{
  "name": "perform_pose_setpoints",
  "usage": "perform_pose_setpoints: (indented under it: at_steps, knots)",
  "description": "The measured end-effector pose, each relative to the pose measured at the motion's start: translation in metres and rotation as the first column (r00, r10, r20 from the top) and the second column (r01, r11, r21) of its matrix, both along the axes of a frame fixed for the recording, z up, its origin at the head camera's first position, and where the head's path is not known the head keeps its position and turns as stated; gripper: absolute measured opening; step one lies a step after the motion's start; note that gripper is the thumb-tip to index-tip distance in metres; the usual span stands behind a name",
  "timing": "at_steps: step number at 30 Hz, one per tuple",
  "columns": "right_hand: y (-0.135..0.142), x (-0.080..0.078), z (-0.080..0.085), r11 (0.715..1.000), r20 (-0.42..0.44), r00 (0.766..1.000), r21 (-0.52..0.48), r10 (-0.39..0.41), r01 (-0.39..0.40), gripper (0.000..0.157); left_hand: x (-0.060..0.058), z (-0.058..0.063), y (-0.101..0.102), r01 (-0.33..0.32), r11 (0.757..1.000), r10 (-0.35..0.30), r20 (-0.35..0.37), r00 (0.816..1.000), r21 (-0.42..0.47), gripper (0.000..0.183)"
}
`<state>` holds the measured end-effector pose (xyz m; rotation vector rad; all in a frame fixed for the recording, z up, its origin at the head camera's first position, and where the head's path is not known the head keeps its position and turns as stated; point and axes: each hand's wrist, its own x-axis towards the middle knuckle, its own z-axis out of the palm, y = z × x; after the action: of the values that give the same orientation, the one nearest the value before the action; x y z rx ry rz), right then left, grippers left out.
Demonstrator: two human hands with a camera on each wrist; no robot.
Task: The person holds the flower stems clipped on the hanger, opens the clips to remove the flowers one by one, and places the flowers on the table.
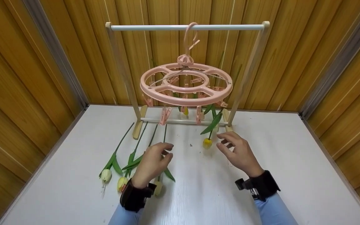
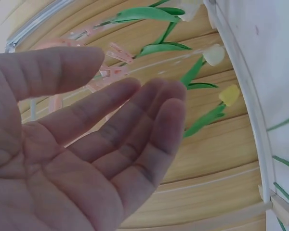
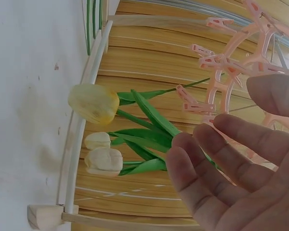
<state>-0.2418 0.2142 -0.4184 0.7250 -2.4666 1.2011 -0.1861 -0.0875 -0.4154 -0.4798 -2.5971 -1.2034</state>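
A round pink clip hanger (image 1: 186, 100) hangs from the white bar of a rack, with clothespins around its rings. Tulips hang head-down from it, among them a yellow tulip (image 1: 207, 143) and a white tulip (image 3: 104, 161). My left hand (image 1: 153, 161) hovers above tulips lying on the table, palm facing inward and fingers loosely extended. Its palm holds nothing in the left wrist view. To the right of the yellow tulip, my right hand (image 1: 237, 153) is raised with fingers slightly bent, holding nothing. In the head view the hanger's ring partly hides the stems behind it.
Several tulips, including a white tulip (image 1: 106, 175) and a yellow one (image 1: 122, 183), lie on the white table (image 1: 198, 193) at left. The rack's wooden post (image 1: 251, 67) stands at right, its feet on the table. Wood-patterned walls (image 1: 292, 56) enclose the back and sides.
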Motion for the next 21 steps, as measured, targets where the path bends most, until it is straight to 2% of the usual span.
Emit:
perform_pose_setpoints:
  at_steps: [10,17,21]
  knots:
    - [0.006,-0.008,0.014,1.0,-0.043,0.999,-0.013,-0.026,0.025,0.029,0.0,0.01,0.016,0.016,1.0,-0.016,-0.08,0.997,0.007,0.022]
    - [0.009,-0.017,0.019,0.998,-0.075,0.996,-0.039,-0.052,0.049,0.035,-0.001,0.018,0.032,0.017,0.999,-0.014,-0.07,0.997,0.046,0.024]
    - [0.01,-0.023,0.024,0.996,-0.073,0.995,-0.062,-0.072,0.068,0.039,-0.002,0.022,0.043,0.013,0.997,-0.005,-0.108,0.994,0.071,0.024]
